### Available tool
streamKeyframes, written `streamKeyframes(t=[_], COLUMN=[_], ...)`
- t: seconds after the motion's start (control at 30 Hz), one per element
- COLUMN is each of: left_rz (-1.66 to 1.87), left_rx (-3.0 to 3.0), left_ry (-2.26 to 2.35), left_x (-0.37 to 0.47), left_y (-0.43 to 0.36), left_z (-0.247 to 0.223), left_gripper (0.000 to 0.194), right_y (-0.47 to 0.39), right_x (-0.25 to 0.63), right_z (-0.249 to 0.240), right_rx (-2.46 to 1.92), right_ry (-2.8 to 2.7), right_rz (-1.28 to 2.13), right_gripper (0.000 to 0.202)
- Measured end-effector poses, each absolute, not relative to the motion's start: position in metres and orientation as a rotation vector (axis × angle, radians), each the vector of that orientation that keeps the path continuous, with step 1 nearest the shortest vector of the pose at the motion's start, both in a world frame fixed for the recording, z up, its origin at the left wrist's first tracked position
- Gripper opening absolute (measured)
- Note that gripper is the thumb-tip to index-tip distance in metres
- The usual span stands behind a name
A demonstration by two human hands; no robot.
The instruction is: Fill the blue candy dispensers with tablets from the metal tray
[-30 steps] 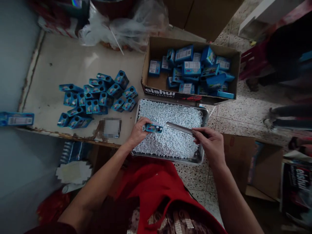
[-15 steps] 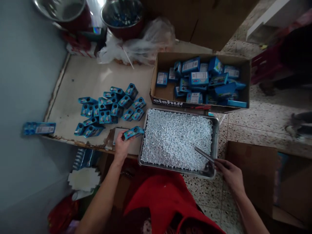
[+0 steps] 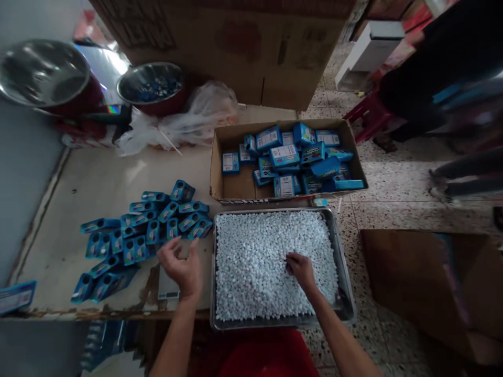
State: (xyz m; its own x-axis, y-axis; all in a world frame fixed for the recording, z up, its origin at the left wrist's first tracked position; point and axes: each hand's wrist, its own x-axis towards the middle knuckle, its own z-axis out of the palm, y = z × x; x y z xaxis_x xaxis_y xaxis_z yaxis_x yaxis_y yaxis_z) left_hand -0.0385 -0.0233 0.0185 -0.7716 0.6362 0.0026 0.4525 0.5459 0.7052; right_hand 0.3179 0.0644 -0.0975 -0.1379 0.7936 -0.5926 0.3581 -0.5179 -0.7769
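Left hand (image 3: pixel 183 267) spread, right hand (image 3: pixel 302 271) at white pellets (image 3: pixel 255 262).
Pellets fill metal tray (image 3: pixel 344 277), lower centre; can't tell if right fingers pinch any. Left is by blue packs (image 3: pixel 135 250) on table (image 3: pixel 106 178), left of frame.

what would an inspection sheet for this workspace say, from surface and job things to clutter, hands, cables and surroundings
Surface: pale tabletop, front edge worn.
Job's things: tray of white pellets; blue packs grouped to its left; more packs in a cardboard box behind.
Clutter: plastic bag and metal bowls at the back.
Hands: left hand open near the blue packs; right hand at the pellets, contents unclear.
Cables: nothing seen.
Surroundings: speckled floor; person at upper right.
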Motion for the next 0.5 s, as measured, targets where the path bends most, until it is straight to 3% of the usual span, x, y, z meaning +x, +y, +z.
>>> streamKeyframes(t=[0.07,0.13,0.2,0.3,0.4,0.5], left_rz=[1.131,0.876,0.511,-0.127,-0.489,-0.564], left_rx=[1.267,1.670,1.882,1.728,1.560,1.661], left_ry=[2.581,2.390,2.245,2.233,2.123,2.106], left_x=[-0.051,-0.069,-0.089,-0.111,-0.122,-0.124], left_y=[0.028,0.111,0.205,0.318,0.359,0.339], left_z=[0.047,0.058,0.049,0.018,-0.008,-0.014], left_gripper=[0.016,0.014,0.036,0.069,0.069,0.077], right_y=[0.067,0.068,0.067,0.059,0.047,0.040], right_x=[0.320,0.330,0.340,0.350,0.358,0.368], right_z=[-0.100,-0.098,-0.093,-0.084,-0.075,-0.064], right_rx=[-1.747,-1.732,-1.719,-1.707,-1.714,-1.702], right_ry=[-1.260,-1.213,-1.182,-1.137,-1.045,-0.955], right_rz=[1.758,1.795,1.813,1.827,1.836,1.852], right_gripper=[0.036,0.036,0.035,0.035,0.039,0.039])
